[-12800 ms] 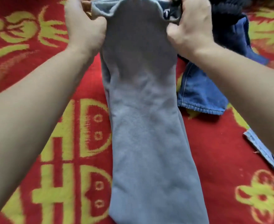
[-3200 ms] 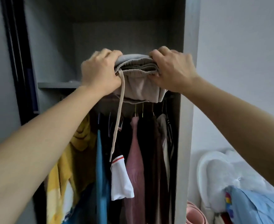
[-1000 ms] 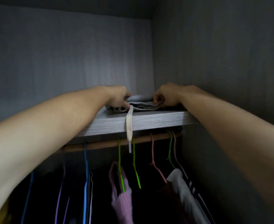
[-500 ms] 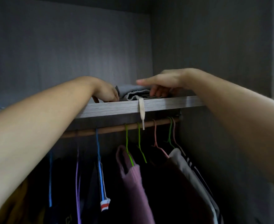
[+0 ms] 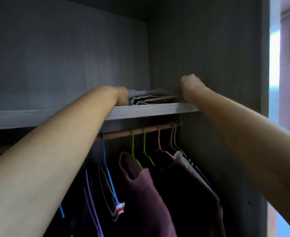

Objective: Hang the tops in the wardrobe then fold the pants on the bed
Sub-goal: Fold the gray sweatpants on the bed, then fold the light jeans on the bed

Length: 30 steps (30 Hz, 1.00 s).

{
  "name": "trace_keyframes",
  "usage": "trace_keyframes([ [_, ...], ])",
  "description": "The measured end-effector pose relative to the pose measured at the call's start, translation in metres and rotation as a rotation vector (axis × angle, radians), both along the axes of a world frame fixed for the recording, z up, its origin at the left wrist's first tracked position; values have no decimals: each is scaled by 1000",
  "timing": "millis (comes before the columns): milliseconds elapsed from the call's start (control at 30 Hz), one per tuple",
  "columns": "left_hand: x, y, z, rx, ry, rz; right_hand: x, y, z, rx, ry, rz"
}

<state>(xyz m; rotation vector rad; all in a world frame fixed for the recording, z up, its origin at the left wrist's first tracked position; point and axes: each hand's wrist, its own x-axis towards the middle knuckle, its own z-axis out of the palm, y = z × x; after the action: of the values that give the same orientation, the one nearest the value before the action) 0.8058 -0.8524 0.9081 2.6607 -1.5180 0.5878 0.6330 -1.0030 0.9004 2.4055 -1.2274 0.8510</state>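
Up top, folded pants point(image 5: 149, 97) lie between left hand point(image 5: 122, 95) and right hand point(image 5: 190, 88).

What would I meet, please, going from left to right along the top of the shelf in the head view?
Left hand → pants → right hand.

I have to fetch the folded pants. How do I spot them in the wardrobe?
Find the shelf above the rail of hangers. At its right end, by the side wall, the pants lie between the left hand and right hand. They are the only folded grey bundle; other clothes hang below.
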Motion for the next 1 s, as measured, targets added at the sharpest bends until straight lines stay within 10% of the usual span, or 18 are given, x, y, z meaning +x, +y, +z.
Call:
trace_keyframes([
  [233, -3, -4, 0, -42, -31, -19, -37, 2, -12, 138, -86, 66],
  [533, -127, 10, 7, -932, -238, -303, -208, 42, 3, -577, -16, 216],
  [667, -237, -16, -25, -1118, -230, -467, -345, 31, -34, -582, -100, 70],
  [1000, -614, -167, -275, -661, 135, -844, -724, 9, -291, -39, 98, -585],
])
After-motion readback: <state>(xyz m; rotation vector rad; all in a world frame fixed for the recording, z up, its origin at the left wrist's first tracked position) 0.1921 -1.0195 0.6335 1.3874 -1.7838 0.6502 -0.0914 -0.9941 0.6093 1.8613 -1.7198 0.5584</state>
